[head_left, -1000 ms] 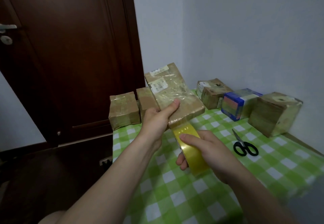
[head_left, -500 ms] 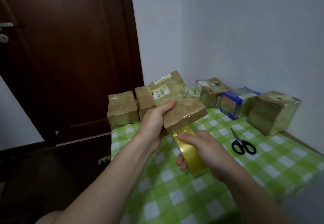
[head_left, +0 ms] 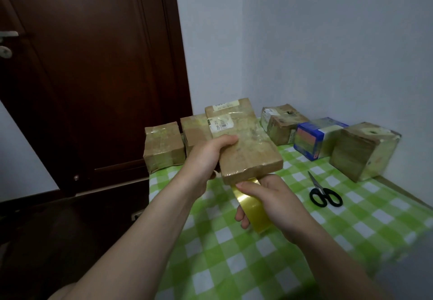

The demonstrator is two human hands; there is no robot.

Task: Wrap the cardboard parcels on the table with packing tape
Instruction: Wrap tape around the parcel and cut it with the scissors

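While your left grip [head_left: 206, 159] holds the flat cardboard parcel [head_left: 246, 145] up off the green-checked worktop [head_left: 234, 264], thumb on the top face and fingers hidden beneath, the whole weight hangs from one long edge. If that hold slackens under a pull, the parcel will probably twist or drop. Behind that hand, two taped parcels [head_left: 164, 149] stand at the worktop's far left edge beside the door [head_left: 82, 77], and a swing of the held one could knock them over the side.

Just under the parcel's near end sits the yellow tape roll [head_left: 253, 208], touching the cardboard or very nearly. Whether its free end is stuck down cannot be made out. If it is not, the first pull will simply peel away. Your right grip [head_left: 278, 201] is curled round the roll with the thumb laid across the band. Press too hard there and the roll may brake, so the tape stretches, creases, or drags the parcel out of your other hand. The glossy film on the parcel may also let fresh tape wander.

The scissors [head_left: 324, 194] lie on the worktop to the right, apart from both hands. Reaching for them means letting something go, and slack tape tends to fold onto itself
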